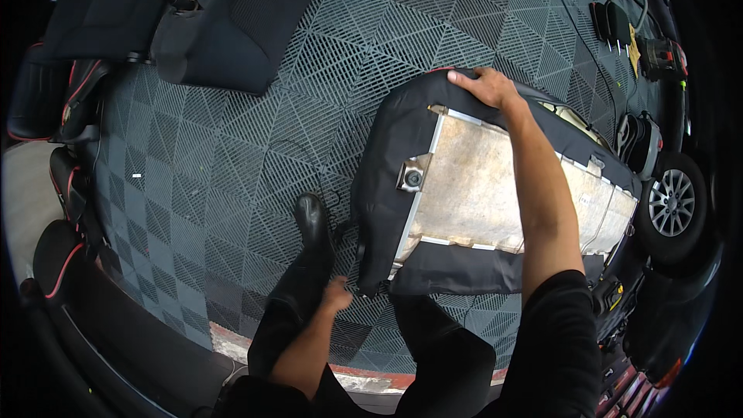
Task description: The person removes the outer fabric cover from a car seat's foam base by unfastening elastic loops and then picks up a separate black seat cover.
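Note:
A car seat backrest [464,186] rests on the floor in front of me. Its black cover surrounds a pale, stained backing panel framed by light strips, and a metal bracket [413,178] sits on its left side. At the far edge, my right hand [491,87] grips the backrest, thumb on the near side and the other fingers partly hidden. My left hand [336,295] is low beside my left leg, close to the backrest's near left corner. Its fingers look curled together, and anything inside them is hidden.
Black seat sections [232,23] lie at the far left, with red-trimmed seat parts [58,259] along the left side. A car wheel [672,203] stands right of the backrest. Headrests [612,23] and a toolbox [664,58] are at the far right. Grey patterned tiles [232,155] cover the floor.

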Action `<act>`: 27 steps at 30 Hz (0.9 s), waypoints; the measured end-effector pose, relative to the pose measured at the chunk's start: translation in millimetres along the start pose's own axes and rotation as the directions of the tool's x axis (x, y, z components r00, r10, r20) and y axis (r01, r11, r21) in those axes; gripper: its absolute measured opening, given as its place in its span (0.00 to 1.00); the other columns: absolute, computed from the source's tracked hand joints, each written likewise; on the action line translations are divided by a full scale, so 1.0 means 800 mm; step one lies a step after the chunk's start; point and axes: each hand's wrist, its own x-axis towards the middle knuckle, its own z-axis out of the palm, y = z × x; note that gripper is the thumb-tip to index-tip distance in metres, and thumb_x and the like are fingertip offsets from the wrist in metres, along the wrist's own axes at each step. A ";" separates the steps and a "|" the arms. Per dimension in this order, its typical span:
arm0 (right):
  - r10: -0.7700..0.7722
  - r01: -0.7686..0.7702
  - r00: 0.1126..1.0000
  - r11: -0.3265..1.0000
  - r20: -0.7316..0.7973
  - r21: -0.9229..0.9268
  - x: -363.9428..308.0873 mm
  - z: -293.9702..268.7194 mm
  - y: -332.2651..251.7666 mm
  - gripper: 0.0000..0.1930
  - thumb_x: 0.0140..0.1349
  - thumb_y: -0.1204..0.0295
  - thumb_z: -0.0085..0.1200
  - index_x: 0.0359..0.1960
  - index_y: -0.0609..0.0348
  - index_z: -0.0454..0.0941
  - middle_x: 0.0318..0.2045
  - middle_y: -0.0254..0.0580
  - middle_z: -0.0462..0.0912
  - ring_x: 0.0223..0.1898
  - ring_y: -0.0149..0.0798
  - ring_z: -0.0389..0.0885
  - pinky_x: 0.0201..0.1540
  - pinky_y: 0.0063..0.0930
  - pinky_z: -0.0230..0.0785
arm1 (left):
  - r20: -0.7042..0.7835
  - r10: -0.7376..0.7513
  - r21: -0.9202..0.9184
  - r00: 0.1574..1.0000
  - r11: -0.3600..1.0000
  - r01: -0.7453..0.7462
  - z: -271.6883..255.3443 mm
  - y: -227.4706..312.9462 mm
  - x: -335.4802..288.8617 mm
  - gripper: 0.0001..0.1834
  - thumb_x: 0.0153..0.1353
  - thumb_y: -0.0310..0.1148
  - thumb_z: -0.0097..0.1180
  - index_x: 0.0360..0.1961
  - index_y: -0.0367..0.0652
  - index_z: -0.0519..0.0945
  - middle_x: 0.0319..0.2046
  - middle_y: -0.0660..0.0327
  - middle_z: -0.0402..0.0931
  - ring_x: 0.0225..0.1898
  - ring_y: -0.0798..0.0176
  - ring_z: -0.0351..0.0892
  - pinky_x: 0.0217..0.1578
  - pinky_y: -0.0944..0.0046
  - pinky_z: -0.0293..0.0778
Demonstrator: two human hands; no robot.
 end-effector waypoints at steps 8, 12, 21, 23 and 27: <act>-0.240 0.247 0.965 0.968 0.101 -0.054 -0.072 -0.075 -0.016 0.54 0.28 0.35 0.73 0.50 0.74 0.80 0.52 0.64 0.80 0.56 0.56 0.78 0.60 0.43 0.69 | -0.333 0.083 -0.570 0.939 0.776 -0.271 -0.251 0.233 0.092 0.21 0.64 0.37 0.57 0.54 0.34 0.77 0.49 0.52 0.80 0.53 0.56 0.77 0.55 0.60 0.70; -0.311 0.297 0.944 0.946 -0.108 -0.130 -0.195 -0.116 -0.012 0.45 0.31 0.40 0.73 0.43 0.71 0.82 0.41 0.55 0.80 0.49 0.55 0.77 0.55 0.43 0.70 | -0.170 0.390 -0.542 0.905 0.730 -0.417 -0.296 0.398 0.033 0.21 0.65 0.42 0.56 0.51 0.36 0.79 0.45 0.56 0.81 0.48 0.63 0.78 0.50 0.64 0.72; -0.114 0.128 0.969 0.991 -0.220 0.050 -0.496 -0.145 -0.051 0.39 0.15 0.65 0.79 0.41 0.55 0.82 0.41 0.39 0.74 0.48 0.46 0.71 0.51 0.43 0.61 | 0.465 0.279 -0.108 0.841 0.960 -0.258 -0.225 0.381 -0.060 0.26 0.62 0.47 0.59 0.55 0.41 0.78 0.55 0.56 0.76 0.54 0.58 0.76 0.54 0.58 0.72; -0.122 0.144 0.962 0.987 -0.244 0.076 -0.524 -0.139 -0.051 0.42 0.09 0.68 0.77 0.41 0.55 0.82 0.41 0.39 0.72 0.49 0.46 0.70 0.51 0.42 0.61 | 0.554 0.142 -0.130 0.820 0.988 -0.082 -0.224 0.371 -0.070 0.27 0.62 0.47 0.59 0.55 0.40 0.77 0.55 0.53 0.76 0.53 0.57 0.77 0.50 0.57 0.75; -0.132 0.161 0.966 0.979 -0.221 0.123 -0.582 -0.129 -0.044 0.42 0.11 0.66 0.76 0.42 0.53 0.82 0.41 0.41 0.71 0.49 0.49 0.70 0.51 0.46 0.60 | 0.579 -0.142 0.069 0.803 0.990 0.125 -0.206 0.328 -0.073 0.27 0.62 0.49 0.56 0.53 0.39 0.79 0.56 0.48 0.75 0.55 0.49 0.77 0.53 0.42 0.73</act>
